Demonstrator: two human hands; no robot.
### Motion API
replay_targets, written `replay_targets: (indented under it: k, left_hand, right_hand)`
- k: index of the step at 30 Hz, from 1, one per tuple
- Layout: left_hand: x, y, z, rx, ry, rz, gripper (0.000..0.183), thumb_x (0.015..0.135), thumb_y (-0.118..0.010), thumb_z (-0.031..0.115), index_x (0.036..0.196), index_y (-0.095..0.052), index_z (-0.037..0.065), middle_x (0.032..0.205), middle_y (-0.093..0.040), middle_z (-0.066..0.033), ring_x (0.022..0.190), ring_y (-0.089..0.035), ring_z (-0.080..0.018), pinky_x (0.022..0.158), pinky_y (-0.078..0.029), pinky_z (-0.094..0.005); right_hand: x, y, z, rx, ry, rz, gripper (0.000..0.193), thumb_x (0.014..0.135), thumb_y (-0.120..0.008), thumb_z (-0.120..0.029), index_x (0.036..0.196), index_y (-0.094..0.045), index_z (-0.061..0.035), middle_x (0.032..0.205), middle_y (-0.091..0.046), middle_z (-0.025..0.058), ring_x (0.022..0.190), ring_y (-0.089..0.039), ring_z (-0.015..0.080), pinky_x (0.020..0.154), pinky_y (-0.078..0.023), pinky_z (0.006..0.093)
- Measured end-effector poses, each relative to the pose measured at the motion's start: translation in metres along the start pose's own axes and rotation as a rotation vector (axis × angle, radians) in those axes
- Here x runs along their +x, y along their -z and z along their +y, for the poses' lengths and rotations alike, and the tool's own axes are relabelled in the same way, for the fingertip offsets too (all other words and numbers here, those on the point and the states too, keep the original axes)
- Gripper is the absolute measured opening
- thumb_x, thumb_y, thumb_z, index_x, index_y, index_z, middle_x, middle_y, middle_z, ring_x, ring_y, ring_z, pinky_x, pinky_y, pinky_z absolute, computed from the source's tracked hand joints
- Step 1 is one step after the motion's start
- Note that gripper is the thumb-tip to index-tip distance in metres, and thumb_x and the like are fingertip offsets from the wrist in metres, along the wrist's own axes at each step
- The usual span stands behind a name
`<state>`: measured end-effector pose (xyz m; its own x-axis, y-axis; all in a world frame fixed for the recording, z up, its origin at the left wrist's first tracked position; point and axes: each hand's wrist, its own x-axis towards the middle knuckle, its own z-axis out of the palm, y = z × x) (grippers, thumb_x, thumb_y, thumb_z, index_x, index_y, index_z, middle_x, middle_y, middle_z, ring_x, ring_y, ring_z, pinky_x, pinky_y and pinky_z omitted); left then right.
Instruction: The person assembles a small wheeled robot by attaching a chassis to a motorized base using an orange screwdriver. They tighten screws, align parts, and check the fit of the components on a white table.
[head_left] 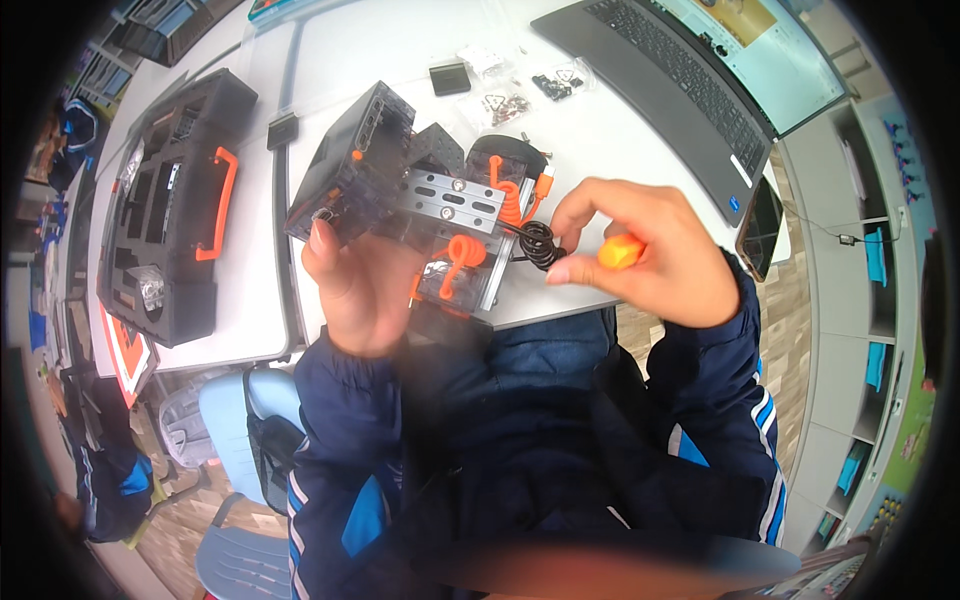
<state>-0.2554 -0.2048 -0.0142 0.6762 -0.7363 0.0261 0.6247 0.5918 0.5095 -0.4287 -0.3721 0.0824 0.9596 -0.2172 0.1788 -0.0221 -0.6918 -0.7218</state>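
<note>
A small assembly of dark translucent boxes [350, 165] and a slotted silver metal bracket [455, 200] is held at the table's near edge. My left hand [365, 290] grips its near left side, thumb against the dark box, the other fingers partly hidden. Orange coiled cables [465, 258] hang on the assembly. Right of the bracket, a black coiled cable [540, 245] runs from it to my right hand [655, 250], whose thumb and index finger pinch at its end. An orange-yellow tool handle [621, 251] sticks out of the same hand; its other end is hidden.
An open laptop [690, 90] stands at the far right, with a phone [760, 230] beside it. Small bags of screws [505, 108] and a black block [450, 79] lie beyond the assembly. A black case with an orange handle [220, 205] occupies the left. A blue chair [250, 420] stands below.
</note>
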Motion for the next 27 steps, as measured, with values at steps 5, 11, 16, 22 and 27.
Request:
replay_targets:
  k: [5, 11, 16, 22, 27]
  left_hand:
    - [0.003, -0.007, 0.0, 0.033, -0.042, 0.0, 0.101, 0.076, -0.071, 0.065, 0.146, -0.036, 0.002, 0.148, -0.04, -0.0209, 0.137, -0.035, -0.0431, 0.115, -0.026, -0.0561]
    - [0.003, -0.019, 0.002, 0.006, -0.014, -0.028, 0.115, 0.068, -0.07, 0.075, 0.148, -0.032, 0.002, 0.15, -0.036, -0.0212, 0.138, -0.032, -0.0458, 0.115, -0.026, -0.0571]
    - [0.004, -0.028, 0.004, -0.01, -0.009, -0.004, 0.117, 0.066, -0.07, 0.077, 0.147, -0.031, 0.002, 0.146, -0.04, -0.0215, 0.135, -0.036, -0.047, 0.114, -0.028, -0.0576]
    - [0.008, -0.031, 0.009, -0.063, 0.072, -0.077, 0.115, 0.07, -0.054, 0.087, 0.15, -0.031, 0.008, 0.151, -0.034, -0.0171, 0.132, -0.042, -0.0389, 0.109, -0.034, -0.0555]
    - [0.008, -0.031, 0.007, -0.074, -0.021, -0.126, 0.107, 0.075, -0.055, 0.082, 0.148, -0.034, 0.007, 0.145, -0.042, -0.017, 0.129, -0.044, -0.0437, 0.108, -0.033, -0.0632]
  right_hand:
    - [0.008, 0.013, -0.003, -0.018, -0.039, -0.016, 0.022, 0.079, -0.079, -0.014, 0.091, -0.065, -0.0015, 0.077, -0.067, 0.0056, 0.074, -0.065, 0.0151, 0.071, -0.048, 0.0263]
    - [0.072, 0.027, -0.009, 0.011, 0.316, 0.022, 0.033, 0.078, -0.08, -0.012, 0.106, -0.067, -0.0006, 0.096, -0.066, 0.0065, 0.092, -0.063, 0.016, 0.08, -0.049, 0.0267]
    - [0.12, 0.031, -0.022, -0.104, 0.661, -0.227, 0.051, 0.078, -0.059, 0.01, 0.125, -0.057, -0.0098, 0.116, -0.065, 0.011, 0.105, -0.061, 0.03, 0.088, -0.049, 0.0365]
    - [0.157, 0.022, -0.038, -0.228, 0.775, -0.466, 0.068, 0.07, -0.054, 0.019, 0.128, -0.058, -0.0167, 0.124, -0.062, 0.0096, 0.115, -0.057, 0.0325, 0.092, -0.049, 0.0384]
    - [0.165, 0.014, -0.038, -0.156, 0.786, -0.586, 0.07, 0.07, -0.057, 0.016, 0.132, -0.057, -0.0165, 0.122, -0.064, 0.0125, 0.11, -0.06, 0.0346, 0.092, -0.049, 0.0392]
